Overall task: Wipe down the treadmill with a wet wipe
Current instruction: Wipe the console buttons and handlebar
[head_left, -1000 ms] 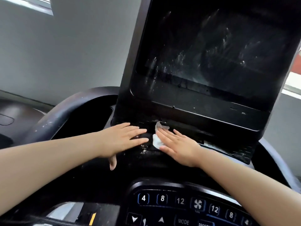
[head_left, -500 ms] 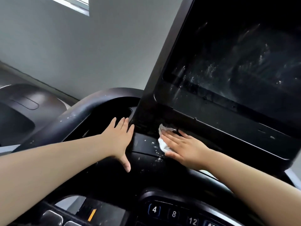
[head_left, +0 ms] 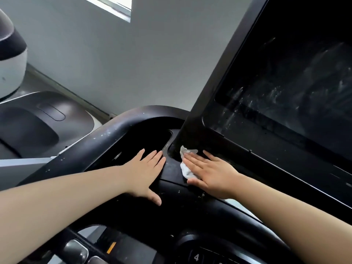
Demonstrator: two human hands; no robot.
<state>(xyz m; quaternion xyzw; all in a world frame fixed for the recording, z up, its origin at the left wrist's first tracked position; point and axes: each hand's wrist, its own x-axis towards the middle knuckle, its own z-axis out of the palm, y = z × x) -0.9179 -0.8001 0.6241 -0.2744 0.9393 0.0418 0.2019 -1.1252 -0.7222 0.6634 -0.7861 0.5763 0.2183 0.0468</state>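
Wipe: a crumpled white wet wipe [head_left: 185,166] is pressed flat on the black plastic treadmill console [head_left: 171,169], just below the big dark screen [head_left: 285,88].
Right hand [head_left: 211,176]: laid on the wipe, fingers straight and together; nothing is gripped.
Left hand [head_left: 146,172]: laid flat on the console, just left of the wipe, fingers straight, thumb spread out.
Screen: streaked with white smears.
Handlebar [head_left: 106,138]: curved, black, speckled with white dots, left of the screen.

Most of the wet wipe [head_left: 185,169] lies hidden under the right hand [head_left: 211,174]; only its left edge shows. The treadmill screen [head_left: 297,77] runs off the top and right edges. The keypad [head_left: 197,257] is cut by the bottom edge, one "4" readable.
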